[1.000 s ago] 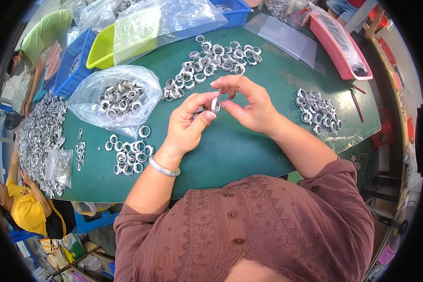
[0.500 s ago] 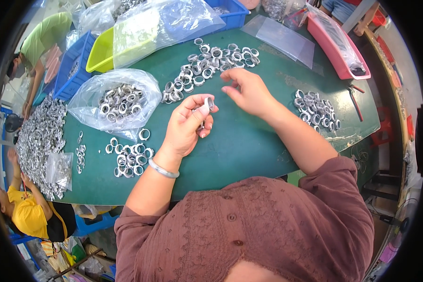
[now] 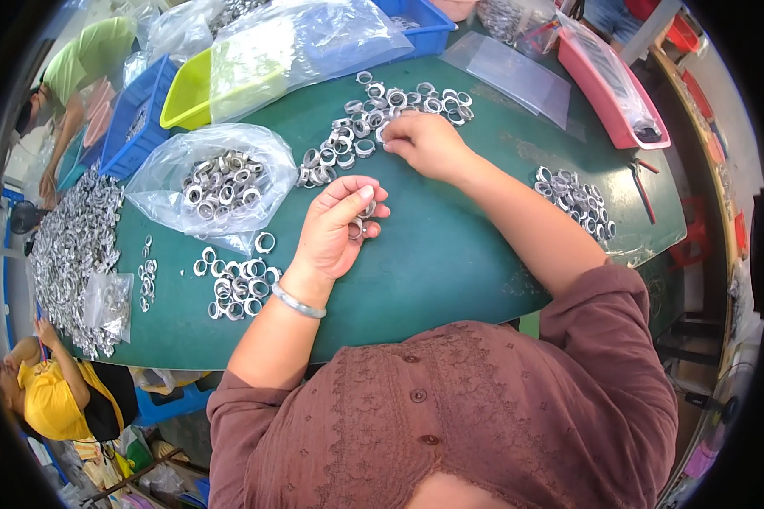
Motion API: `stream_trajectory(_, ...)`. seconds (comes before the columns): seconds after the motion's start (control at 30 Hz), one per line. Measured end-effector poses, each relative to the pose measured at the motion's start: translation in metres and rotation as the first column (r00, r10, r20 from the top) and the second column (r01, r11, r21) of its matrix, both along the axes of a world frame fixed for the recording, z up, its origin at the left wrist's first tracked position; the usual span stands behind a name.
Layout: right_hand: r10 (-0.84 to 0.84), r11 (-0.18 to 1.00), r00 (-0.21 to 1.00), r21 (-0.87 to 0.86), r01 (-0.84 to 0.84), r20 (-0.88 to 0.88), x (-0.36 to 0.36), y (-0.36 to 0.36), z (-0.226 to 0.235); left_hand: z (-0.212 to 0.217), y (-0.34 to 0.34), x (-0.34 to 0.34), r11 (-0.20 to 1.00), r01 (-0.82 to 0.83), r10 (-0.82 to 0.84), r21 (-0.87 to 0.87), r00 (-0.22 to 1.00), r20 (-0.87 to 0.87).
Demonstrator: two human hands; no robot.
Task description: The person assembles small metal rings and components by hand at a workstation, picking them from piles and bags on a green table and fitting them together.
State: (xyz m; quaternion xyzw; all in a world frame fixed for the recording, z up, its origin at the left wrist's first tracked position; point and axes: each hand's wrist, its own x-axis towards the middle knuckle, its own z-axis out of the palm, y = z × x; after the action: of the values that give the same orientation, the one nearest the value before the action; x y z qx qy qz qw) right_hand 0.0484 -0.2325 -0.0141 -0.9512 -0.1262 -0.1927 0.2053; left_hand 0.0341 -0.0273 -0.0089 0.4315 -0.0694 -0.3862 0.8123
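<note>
My left hand holds metal rings in curled fingers. My right hand is at the ring pile ahead; I cannot tell if it grips one. I judge this is picking; the next move needs one ring separated.

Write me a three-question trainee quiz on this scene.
1. True or false: the left hand holds silvery rings.
2. Multiple choice: where are the fingertips of the right hand?
A) inside the clear bag
B) at the loose ring pile at far middle
C) on the yellow-green tub
3. Fill in: the long tray at upper right is ____ in colour.

Key: 1 true; 2 B; 3 pink.
</note>
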Motion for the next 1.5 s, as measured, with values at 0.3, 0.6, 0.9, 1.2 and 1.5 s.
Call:
stream_trajectory(0.3,0.433,0.334,0.803,0.9,0.279,-0.41,-0.061,0.025,0.035,0.01,-0.007,-0.012,0.982,-0.121,0.068,0.145,0.943,0.327)
stream_trajectory(0.6,0.425,0.28,0.843,0.933,0.225,-0.331,-0.078,0.033,0.035,0.012,-0.006,-0.015,0.992,-0.093,0.059,0.086,0.94,0.336)
stream_trajectory(0.9,0.497,0.205,0.842,0.972,0.119,-0.208,-0.079,0.03,0.033,0.004,-0.007,-0.016,0.961,-0.272,0.159,0.057,0.705,0.691)
stream_trajectory(1.2,0.493,0.136,0.858,0.987,0.09,-0.147,-0.078,0.033,0.03,0.006,-0.007,-0.012,0.922,-0.377,0.052,0.085,0.339,0.939)
stream_trajectory(1.5,0.411,0.373,0.907,0.925,-0.074,-0.093,-0.079,0.029,0.032,0.016,-0.005,-0.014,0.974,-0.168,0.088,0.152,0.899,0.429)
